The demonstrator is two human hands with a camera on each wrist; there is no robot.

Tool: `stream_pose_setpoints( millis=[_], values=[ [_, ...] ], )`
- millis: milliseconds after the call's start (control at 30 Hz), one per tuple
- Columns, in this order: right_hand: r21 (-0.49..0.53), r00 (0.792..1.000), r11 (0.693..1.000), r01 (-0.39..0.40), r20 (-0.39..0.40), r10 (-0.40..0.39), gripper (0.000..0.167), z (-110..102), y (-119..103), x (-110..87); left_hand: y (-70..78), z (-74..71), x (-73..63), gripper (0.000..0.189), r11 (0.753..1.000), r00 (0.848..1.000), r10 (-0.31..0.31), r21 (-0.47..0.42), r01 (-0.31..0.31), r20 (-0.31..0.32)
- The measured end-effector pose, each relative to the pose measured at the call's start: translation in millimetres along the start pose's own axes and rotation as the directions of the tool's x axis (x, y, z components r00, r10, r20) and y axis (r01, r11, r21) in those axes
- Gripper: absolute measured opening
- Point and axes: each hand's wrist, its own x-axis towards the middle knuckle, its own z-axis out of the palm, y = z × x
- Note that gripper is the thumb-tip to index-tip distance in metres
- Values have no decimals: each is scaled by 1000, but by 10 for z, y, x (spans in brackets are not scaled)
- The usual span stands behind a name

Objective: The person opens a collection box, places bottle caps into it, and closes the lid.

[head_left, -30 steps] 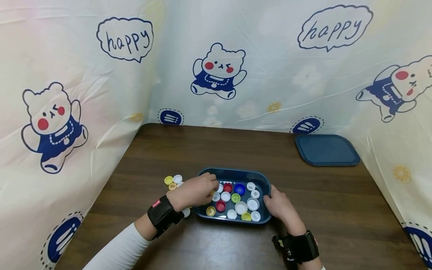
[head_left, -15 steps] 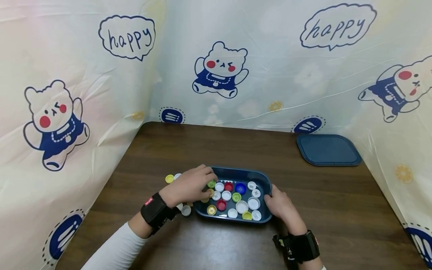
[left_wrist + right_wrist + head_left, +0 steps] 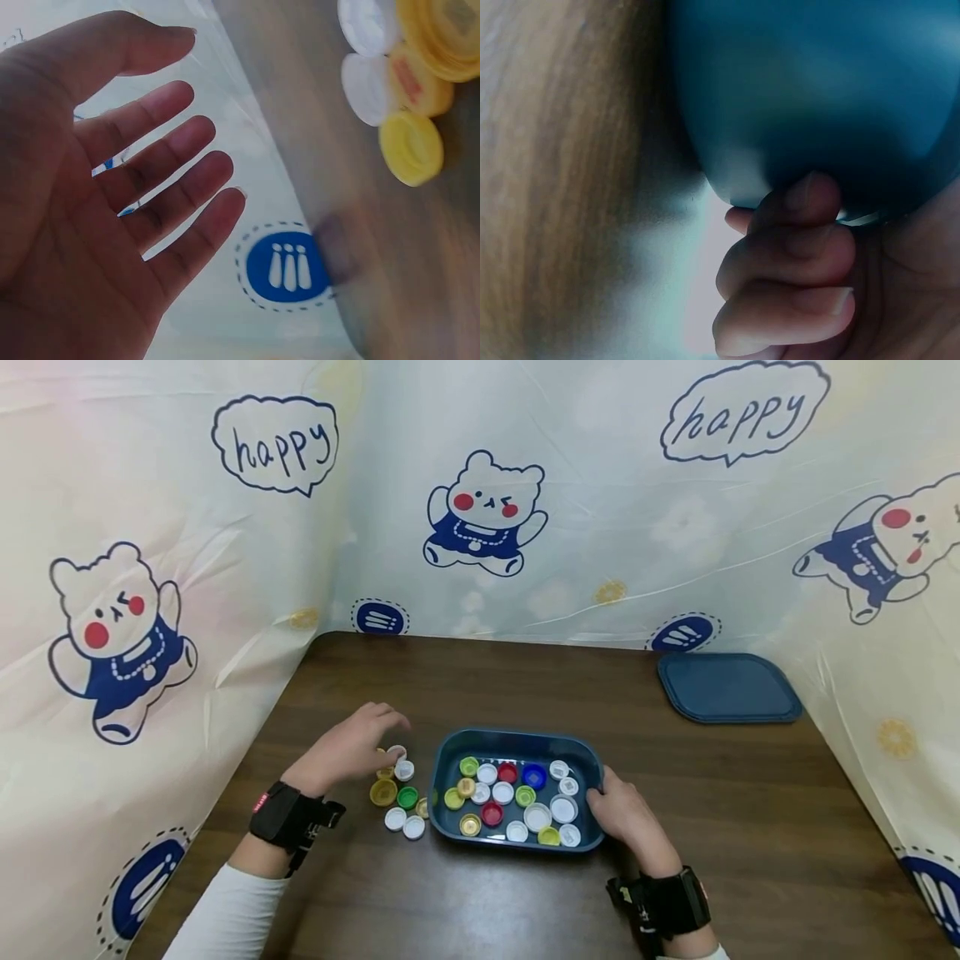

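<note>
A dark blue plastic box (image 3: 525, 743) holds many bottle caps in white, red, green, yellow, gold and blue. My right hand (image 3: 628, 817) grips its right end, with fingers (image 3: 784, 255) curled against the outer wall in the right wrist view. To the left of the box, a loose cluster of caps lies on the table, among them a green cap (image 3: 407, 797) and a large gold cap (image 3: 383, 792). My left hand (image 3: 345, 753) hovers over the cluster's far side, partly covering it. Its fingers are spread and hold nothing; a yellow cap (image 3: 411, 148) shows beyond them in the left wrist view.
A flat blue lid (image 3: 729, 688) lies at the table's back right. Printed sheeting (image 3: 600, 527) hangs behind and along both sides of the brown wooden table (image 3: 480, 902).
My left hand has let go of caps inside the box's left end and moved left to the loose cluster. The right hand keeps its grip on the box.
</note>
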Motion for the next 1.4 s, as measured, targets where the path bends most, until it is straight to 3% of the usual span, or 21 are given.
stream_pose_setpoints(
  millis=[200,633,1100,1400],
  values=[
    [4,1000,1000,5,0,-5,49,-13,-14,5,-201,61,-47,38,998,998,-52,-17,53,42],
    [1,1000,1000,3,0,-3,49,1,-7,15,-527,242,-57,37,997,991,-68,-13,70,114],
    [-6,1000,1000,2,-8,-2,49,5,-9,6,-614,390,28,32,999,995,-51,-12,52,86],
    [8,1000,1000,6,-7,-6,49,3,-6,6,-582,367,70,27,992,990,-120,-32,123,78]
  ],
)
